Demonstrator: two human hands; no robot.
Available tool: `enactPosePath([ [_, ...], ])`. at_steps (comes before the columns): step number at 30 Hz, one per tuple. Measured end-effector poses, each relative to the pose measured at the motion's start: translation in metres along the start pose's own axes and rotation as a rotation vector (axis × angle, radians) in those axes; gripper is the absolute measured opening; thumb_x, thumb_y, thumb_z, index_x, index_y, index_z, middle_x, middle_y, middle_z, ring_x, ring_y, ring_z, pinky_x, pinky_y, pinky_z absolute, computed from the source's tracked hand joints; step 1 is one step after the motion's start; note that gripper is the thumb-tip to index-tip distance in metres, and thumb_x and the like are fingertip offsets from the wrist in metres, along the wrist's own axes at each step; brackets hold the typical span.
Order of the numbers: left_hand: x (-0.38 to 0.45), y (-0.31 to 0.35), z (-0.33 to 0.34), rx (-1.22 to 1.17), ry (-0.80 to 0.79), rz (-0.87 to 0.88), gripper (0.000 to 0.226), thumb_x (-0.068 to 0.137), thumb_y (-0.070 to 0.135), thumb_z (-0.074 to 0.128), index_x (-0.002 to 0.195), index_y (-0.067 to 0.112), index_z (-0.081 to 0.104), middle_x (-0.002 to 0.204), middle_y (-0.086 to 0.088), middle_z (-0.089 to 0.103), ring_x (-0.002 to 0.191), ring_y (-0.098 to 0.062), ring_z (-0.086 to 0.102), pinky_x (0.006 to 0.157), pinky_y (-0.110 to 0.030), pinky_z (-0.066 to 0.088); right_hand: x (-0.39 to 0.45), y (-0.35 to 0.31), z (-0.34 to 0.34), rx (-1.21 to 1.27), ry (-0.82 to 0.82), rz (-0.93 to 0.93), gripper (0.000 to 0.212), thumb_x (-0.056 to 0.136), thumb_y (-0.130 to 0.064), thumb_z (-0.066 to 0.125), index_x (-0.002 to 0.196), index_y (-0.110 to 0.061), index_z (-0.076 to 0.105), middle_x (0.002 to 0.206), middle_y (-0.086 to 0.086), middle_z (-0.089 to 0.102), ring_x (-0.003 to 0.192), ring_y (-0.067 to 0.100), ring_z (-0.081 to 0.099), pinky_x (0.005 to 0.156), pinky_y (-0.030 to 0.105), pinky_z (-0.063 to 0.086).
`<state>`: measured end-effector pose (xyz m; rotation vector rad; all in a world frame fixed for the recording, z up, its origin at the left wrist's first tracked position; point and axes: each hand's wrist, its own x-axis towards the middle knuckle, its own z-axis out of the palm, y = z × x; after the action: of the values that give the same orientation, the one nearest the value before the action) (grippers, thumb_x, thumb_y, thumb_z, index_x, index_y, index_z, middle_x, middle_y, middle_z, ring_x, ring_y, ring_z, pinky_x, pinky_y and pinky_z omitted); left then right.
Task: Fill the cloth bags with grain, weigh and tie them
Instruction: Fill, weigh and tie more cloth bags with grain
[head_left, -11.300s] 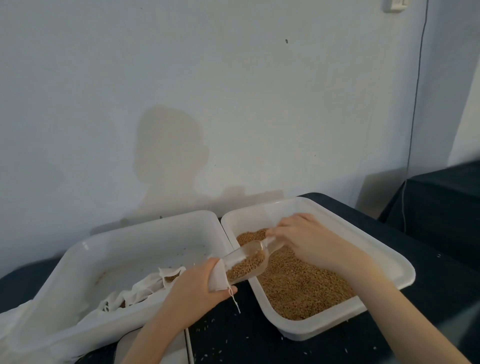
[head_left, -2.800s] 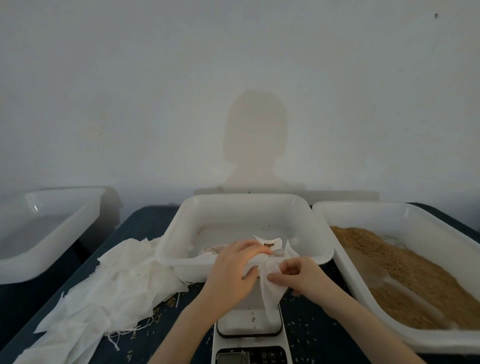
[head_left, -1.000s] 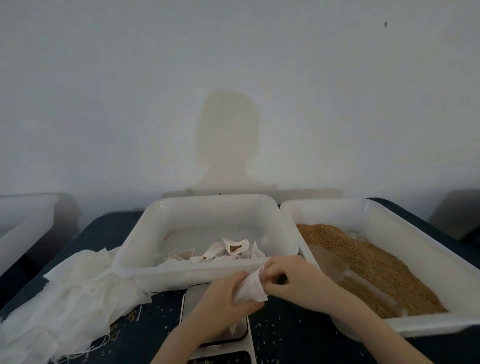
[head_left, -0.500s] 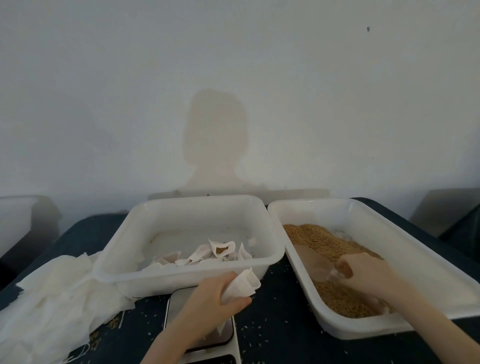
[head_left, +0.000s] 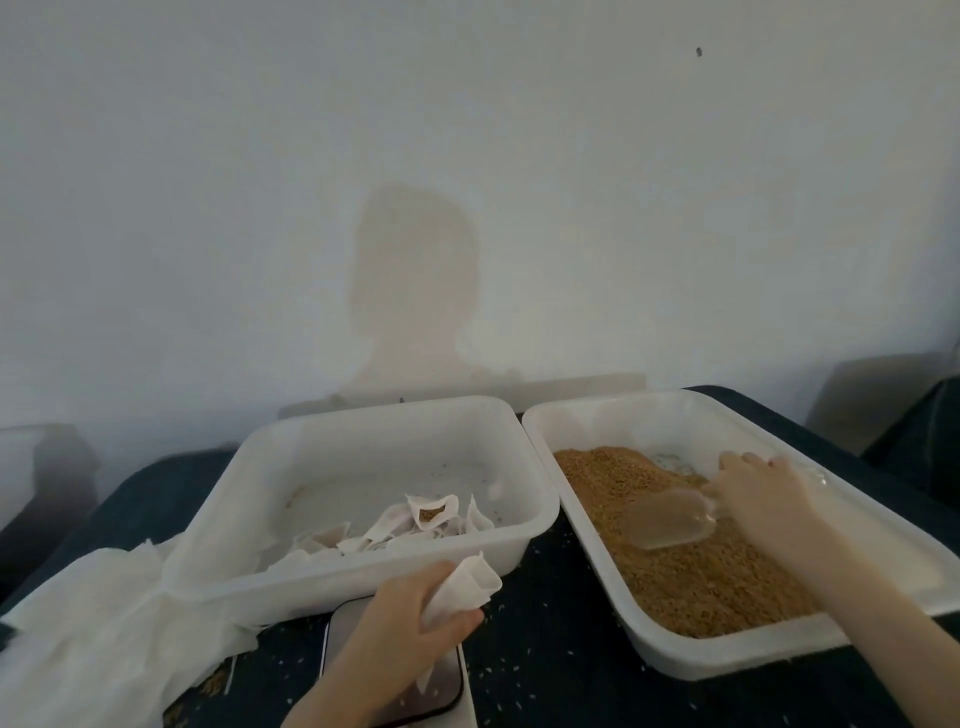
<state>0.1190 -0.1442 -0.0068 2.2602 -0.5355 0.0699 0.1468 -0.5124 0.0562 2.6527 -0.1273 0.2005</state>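
On the dark counter (head_left: 545, 670), between two near-touching tubs, the left hand (head_left: 410, 618) grips a cloth bag (head_left: 465, 587); the right hand (head_left: 753, 499) holds the scoop (head_left: 667, 522) over grain (head_left: 691, 582).

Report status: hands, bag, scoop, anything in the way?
Left hand grips open cloth bag above the scale. Right hand holds scoop in grain tray. Nothing between them.

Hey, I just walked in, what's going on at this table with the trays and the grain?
A person is filling small cloth bags with grain. The left hand holds an empty cloth bag open above the scale. The right hand grips a clear scoop lying on the grain in the right tray. The middle tray holds bags already filled, and spare cloth bags are piled beside it.
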Motion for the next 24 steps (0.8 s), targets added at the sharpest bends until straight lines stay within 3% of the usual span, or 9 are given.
enactPosePath([
  [4,0.001,0.002,0.004,-0.045,-0.005,0.002,0.037,0.068,0.061,0.058,0.102,0.068,0.047,0.090,0.035,0.062,0.085,0.012,0.058,0.069,-0.002,0.042,0.006,0.006,-0.002,0.088,-0.049,-0.135,0.007,0.095,-0.033,0.054,0.089,-0.034,0.058,0.099,-0.012,0.050,0.099,0.008,0.052,0.084,0.023,0.034],
  [7,0.002,0.002,0.006,-0.060,-0.019,0.011,0.035,0.070,0.058,0.060,0.103,0.066,0.049,0.092,0.033,0.063,0.087,0.011,0.059,0.072,-0.003,0.042,0.005,0.007,0.005,0.275,-0.101,-0.191,0.016,0.091,-0.048,0.055,0.087,-0.033,0.058,0.091,-0.016,0.051,0.079,-0.001,0.047,0.071,0.018,0.028],
  [10,0.001,0.001,0.006,-0.064,-0.025,0.016,0.033,0.072,0.056,0.061,0.103,0.062,0.052,0.090,0.030,0.064,0.085,0.009,0.059,0.070,-0.003,0.042,0.003,0.017,0.014,0.457,-0.216,-0.255,0.018,0.091,-0.046,0.056,0.092,-0.033,0.068,0.102,-0.017,0.052,0.092,0.001,0.051,0.082,0.022,0.038],
  [13,0.000,0.000,0.005,-0.056,-0.028,0.007,0.033,0.072,0.056,0.060,0.103,0.061,0.052,0.090,0.030,0.064,0.084,0.008,0.060,0.070,-0.004,0.043,0.000,0.025,0.021,0.601,-0.305,-0.276,0.015,0.092,-0.032,0.060,0.101,-0.032,0.071,0.100,-0.014,0.053,0.092,0.004,0.052,0.087,0.021,0.044],
  [16,0.000,0.000,0.003,-0.037,-0.023,0.003,0.035,0.069,0.061,0.057,0.102,0.068,0.047,0.093,0.036,0.061,0.088,0.012,0.057,0.070,-0.004,0.042,0.001,0.028,0.032,0.618,-0.298,-0.246,0.020,0.093,-0.024,0.059,0.109,-0.021,0.070,0.105,-0.008,0.060,0.097,0.008,0.056,0.088,0.019,0.042],
  [18,0.001,0.001,0.001,-0.018,-0.017,-0.014,0.036,0.066,0.065,0.055,0.100,0.072,0.044,0.093,0.040,0.058,0.090,0.014,0.055,0.067,-0.007,0.044,0.002,0.028,0.037,0.679,-0.252,-0.187,0.020,0.093,-0.026,0.059,0.111,-0.023,0.069,0.105,-0.010,0.062,0.094,0.005,0.057,0.082,0.016,0.042],
  [20,0.001,0.001,0.000,0.001,-0.012,-0.016,0.036,0.064,0.066,0.053,0.098,0.072,0.043,0.093,0.042,0.056,0.090,0.015,0.054,0.065,-0.008,0.044,0.003,0.025,0.041,0.744,-0.204,-0.094,0.025,0.094,-0.028,0.059,0.119,-0.025,0.063,0.104,-0.013,0.055,0.090,0.001,0.052,0.076,0.013,0.038],
  [24,-0.002,0.002,0.000,0.009,-0.005,-0.008,0.035,0.065,0.065,0.054,0.098,0.069,0.045,0.092,0.038,0.058,0.090,0.014,0.054,0.071,-0.005,0.044,0.004,0.021,0.043,0.793,-0.178,0.002,0.034,0.094,-0.023,0.059,0.127,-0.019,0.059,0.102,-0.008,0.050,0.091,0.006,0.052,0.079,0.014,0.036],
])
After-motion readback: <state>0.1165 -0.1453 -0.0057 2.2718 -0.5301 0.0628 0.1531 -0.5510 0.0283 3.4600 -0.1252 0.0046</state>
